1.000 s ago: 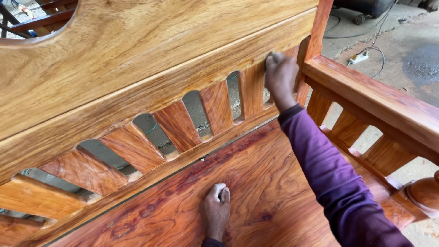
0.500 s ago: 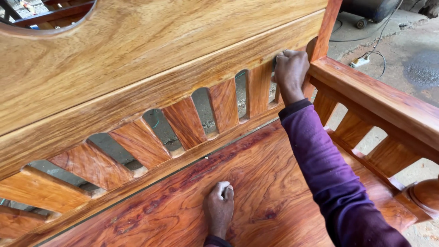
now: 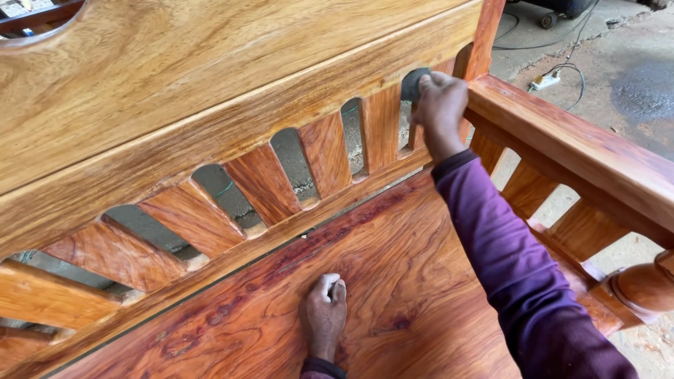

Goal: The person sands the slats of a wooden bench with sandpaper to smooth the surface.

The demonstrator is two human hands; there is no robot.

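A varnished wooden bench fills the view, with a broad backrest (image 3: pixel 210 77), fanned slats (image 3: pixel 263 182) and a reddish seat (image 3: pixel 421 281). My right hand (image 3: pixel 441 112), in a purple sleeve, presses a small dark pad (image 3: pixel 413 83) against the rightmost slat just under the backrest rail, beside the corner post. My left hand (image 3: pixel 324 312) rests fisted on the seat board, knuckles down, with nothing visible in it.
The bench armrest (image 3: pixel 576 158) runs along the right with short slats below and a turned knob (image 3: pixel 642 288) at its front. Beyond it lies a concrete floor with a white power strip (image 3: pixel 544 82) and cables.
My right hand has slid up and to the right along the last slat with the pad. The view has shifted slightly; my left hand stays on the seat.
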